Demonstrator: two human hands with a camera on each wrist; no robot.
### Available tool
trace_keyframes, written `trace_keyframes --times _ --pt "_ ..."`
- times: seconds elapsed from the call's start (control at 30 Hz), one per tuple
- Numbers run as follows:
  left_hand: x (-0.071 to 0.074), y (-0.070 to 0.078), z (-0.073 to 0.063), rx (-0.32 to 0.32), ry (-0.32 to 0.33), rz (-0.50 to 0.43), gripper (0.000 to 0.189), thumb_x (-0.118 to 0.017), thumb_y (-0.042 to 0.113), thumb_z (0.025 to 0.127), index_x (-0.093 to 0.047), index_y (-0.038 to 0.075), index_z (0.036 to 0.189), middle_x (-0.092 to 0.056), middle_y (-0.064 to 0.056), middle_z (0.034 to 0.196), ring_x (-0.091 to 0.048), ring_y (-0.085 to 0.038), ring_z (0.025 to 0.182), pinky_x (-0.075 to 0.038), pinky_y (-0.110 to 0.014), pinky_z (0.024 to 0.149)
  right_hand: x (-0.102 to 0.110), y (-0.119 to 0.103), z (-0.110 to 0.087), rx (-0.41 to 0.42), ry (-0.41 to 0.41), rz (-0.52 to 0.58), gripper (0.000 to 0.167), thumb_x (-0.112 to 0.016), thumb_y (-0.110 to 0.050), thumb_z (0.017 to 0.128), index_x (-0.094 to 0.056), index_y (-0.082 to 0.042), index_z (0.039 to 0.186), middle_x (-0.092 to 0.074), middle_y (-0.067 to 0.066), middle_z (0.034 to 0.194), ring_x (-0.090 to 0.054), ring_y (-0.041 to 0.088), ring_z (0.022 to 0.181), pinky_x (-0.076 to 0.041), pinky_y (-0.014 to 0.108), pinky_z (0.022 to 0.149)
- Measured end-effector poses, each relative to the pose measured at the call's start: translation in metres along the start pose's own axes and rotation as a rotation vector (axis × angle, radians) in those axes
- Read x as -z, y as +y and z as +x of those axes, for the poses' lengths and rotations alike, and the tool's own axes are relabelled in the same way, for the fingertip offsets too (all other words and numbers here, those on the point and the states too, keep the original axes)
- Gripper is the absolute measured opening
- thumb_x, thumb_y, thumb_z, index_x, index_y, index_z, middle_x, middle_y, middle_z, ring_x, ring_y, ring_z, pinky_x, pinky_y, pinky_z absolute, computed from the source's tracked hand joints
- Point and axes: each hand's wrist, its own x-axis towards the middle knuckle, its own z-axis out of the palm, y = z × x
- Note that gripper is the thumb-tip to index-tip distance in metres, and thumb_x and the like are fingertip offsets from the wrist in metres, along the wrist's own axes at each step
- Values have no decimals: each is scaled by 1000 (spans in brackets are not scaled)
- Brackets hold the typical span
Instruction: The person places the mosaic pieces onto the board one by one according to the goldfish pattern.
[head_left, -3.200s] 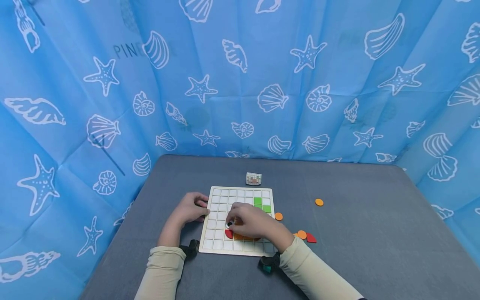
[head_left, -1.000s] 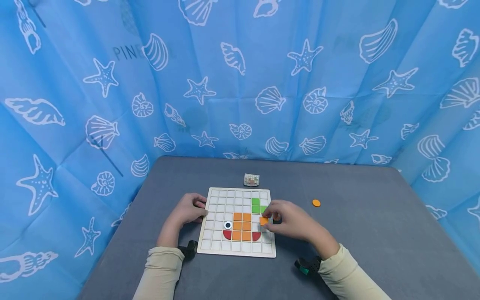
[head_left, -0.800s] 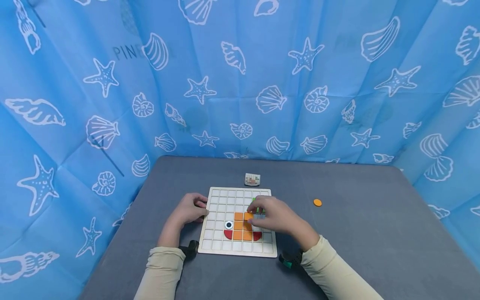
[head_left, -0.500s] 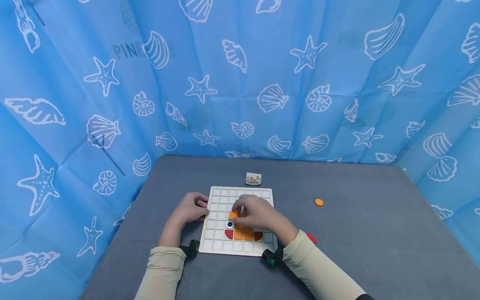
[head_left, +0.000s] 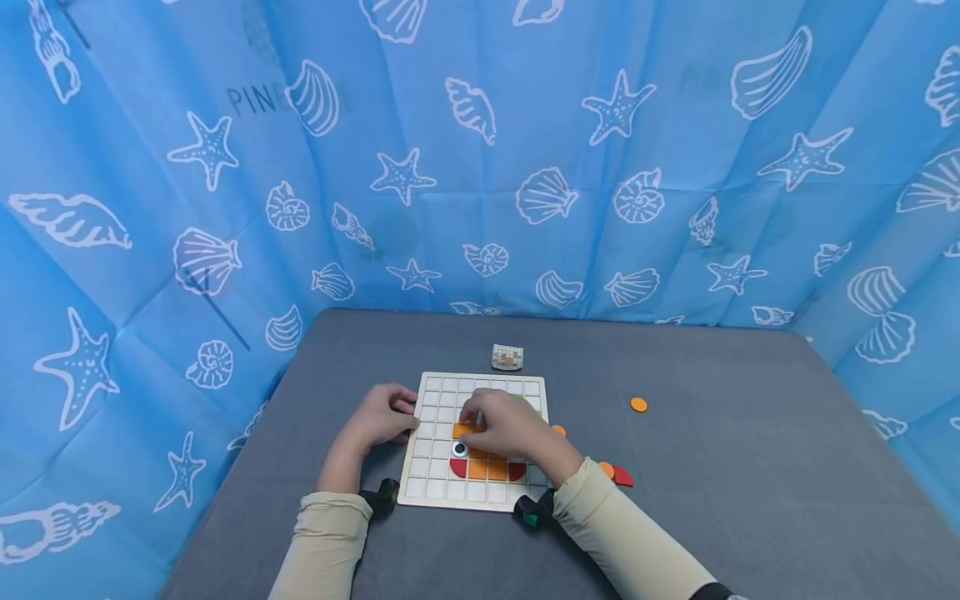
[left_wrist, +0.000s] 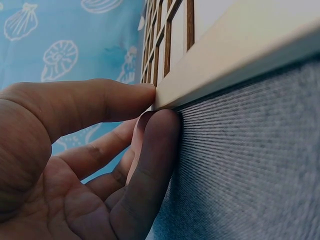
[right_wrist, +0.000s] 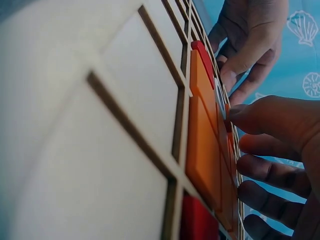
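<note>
On the grid board (head_left: pixel 437 492), left of its middle, sits an orange tile (head_left: pixel 461 431), just beyond the eye piece (head_left: pixel 460 449). The tile is square — no long axis to speak of — and its sides run with the grid lines; whether it lies fully down in its cell, I cannot tell. The right hand (head_left: pixel 506 425), over the board, pinches it narrowly between bent thumb and forefinger. The left hand (head_left: pixel 381 417) grips the board's left edge, thumb on top and forefinger against the side.

Toward the board's near edge, a red quarter-round (head_left: pixel 458 469) turns its curve to the near left, touching the row of orange squares (head_left: pixel 487 471). Beyond the board's far edge lies a small card (head_left: pixel 507 357), wider than deep; well to its right, an orange disc (head_left: pixel 638 405).
</note>
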Motion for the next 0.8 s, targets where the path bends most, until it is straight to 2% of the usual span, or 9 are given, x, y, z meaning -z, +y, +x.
trace_keyframes --times 0.43,0.8 --pt "-1 -1 1 3 1 0 41 -76 -2 89 -67 -1 129 -65 -15 103 -67 -24 83 -63 -36 64 1 -1 -1 -7 -4 2 13 -81 -29 94 -81 -19 103 -67 -7 95 -56 8 79 -50 26 69" --pt "-1 -3 3 5 2 11 41 -77 -2 89 -67 -1 129 -65 -14 103 -67 -24 83 -62 -35 64 6 1 -7 -4 11 2 12 -80 -30 95 -81 -20 102 -66 -8 93 -56 8 78 -50 27 68"
